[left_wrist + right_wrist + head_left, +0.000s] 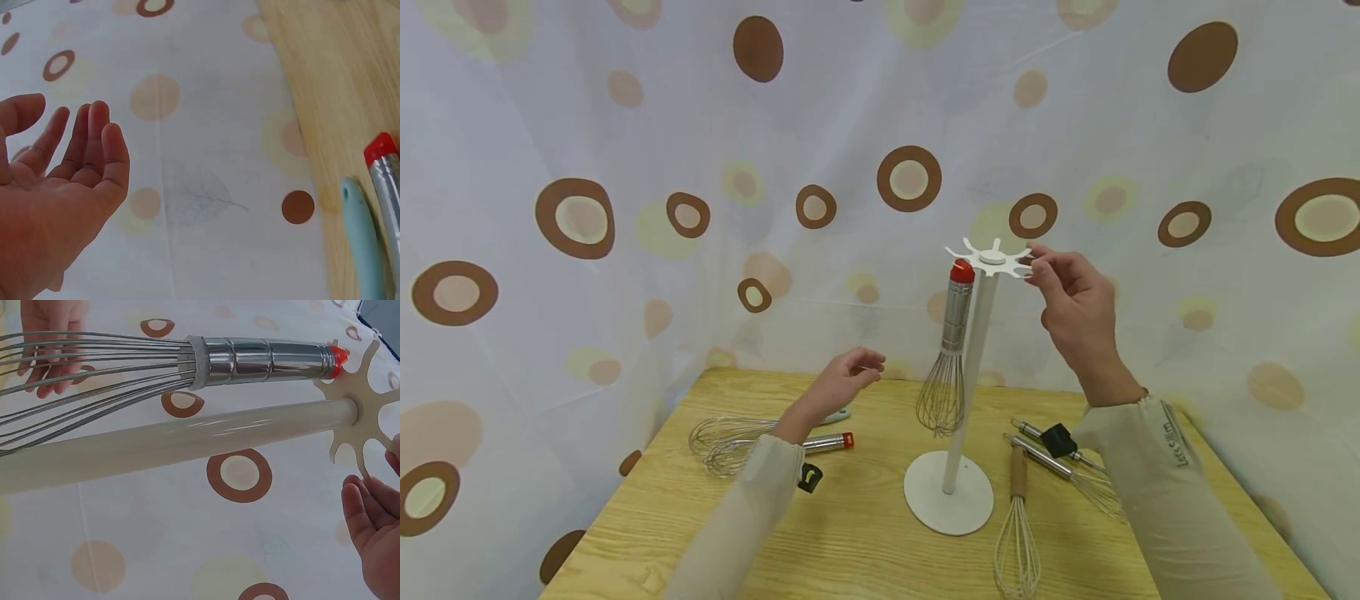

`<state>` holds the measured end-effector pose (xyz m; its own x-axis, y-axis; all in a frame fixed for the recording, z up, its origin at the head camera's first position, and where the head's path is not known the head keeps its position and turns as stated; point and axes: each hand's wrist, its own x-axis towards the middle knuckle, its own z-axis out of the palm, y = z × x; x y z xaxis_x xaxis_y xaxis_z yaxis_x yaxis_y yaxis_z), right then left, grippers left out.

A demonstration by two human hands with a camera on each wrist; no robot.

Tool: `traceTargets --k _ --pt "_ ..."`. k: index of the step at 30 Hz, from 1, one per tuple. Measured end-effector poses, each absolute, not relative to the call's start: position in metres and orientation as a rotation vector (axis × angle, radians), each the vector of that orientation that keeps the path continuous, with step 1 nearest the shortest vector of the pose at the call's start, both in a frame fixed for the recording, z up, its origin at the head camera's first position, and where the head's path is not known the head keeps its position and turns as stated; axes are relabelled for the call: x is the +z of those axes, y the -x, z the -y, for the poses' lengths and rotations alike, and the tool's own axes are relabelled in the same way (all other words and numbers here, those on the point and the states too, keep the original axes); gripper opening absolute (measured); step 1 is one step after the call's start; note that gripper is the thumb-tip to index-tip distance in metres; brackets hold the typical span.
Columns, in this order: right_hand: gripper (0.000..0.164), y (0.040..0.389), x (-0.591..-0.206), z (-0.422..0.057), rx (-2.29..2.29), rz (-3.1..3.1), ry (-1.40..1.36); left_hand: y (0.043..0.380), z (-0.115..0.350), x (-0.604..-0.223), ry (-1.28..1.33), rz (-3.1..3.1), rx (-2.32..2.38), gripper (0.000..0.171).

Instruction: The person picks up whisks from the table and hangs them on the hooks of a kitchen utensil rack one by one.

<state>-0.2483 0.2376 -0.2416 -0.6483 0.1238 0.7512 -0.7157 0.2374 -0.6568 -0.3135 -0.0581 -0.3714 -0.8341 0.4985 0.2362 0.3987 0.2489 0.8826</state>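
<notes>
A white whisk stand (976, 350) stands upright on the table, with a flat ring of prongs at its top. From one prong on its left side hangs a metal whisk (955, 321) with a red handle end, wires down. My right hand (1078, 312) pinches a prong on the opposite side between thumb and fingers. The right wrist view shows those fingertips (353, 487) at the prong's tip. Left of the stand, my left hand (841, 383) hovers over the table's back part, fingers loosely bent and holding nothing.
Two whisks lie at the left, one with a red-ended metal handle (829, 443), one with a light blue handle (362, 244). Right of the stand's round base (947, 512) lie a wooden-handled whisk (1018, 475) and metal-handled whisks (1047, 457). A patterned curtain (850, 108) surrounds the table.
</notes>
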Motion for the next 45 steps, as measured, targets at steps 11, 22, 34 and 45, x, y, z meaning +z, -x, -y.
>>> traceTargets --k 11,22,34,45 --pt "0.028 0.254 -0.241 -0.234 1.45 1.82 -0.584 0.324 0.09 -0.406 -0.812 -2.536 1.39 0.03" --pt "0.022 0.256 -0.239 -0.232 1.618 1.764 -0.653 0.332 0.108 -0.439 -0.738 -2.57 1.239 0.034" --pt "0.019 0.258 -0.24 -0.234 1.751 1.737 -0.728 0.327 0.118 -0.464 -0.632 -2.627 1.089 0.039" --pt "0.017 0.261 -0.24 -0.235 1.839 1.714 -0.752 0.328 0.12 -0.475 -0.659 -2.652 1.014 0.042"
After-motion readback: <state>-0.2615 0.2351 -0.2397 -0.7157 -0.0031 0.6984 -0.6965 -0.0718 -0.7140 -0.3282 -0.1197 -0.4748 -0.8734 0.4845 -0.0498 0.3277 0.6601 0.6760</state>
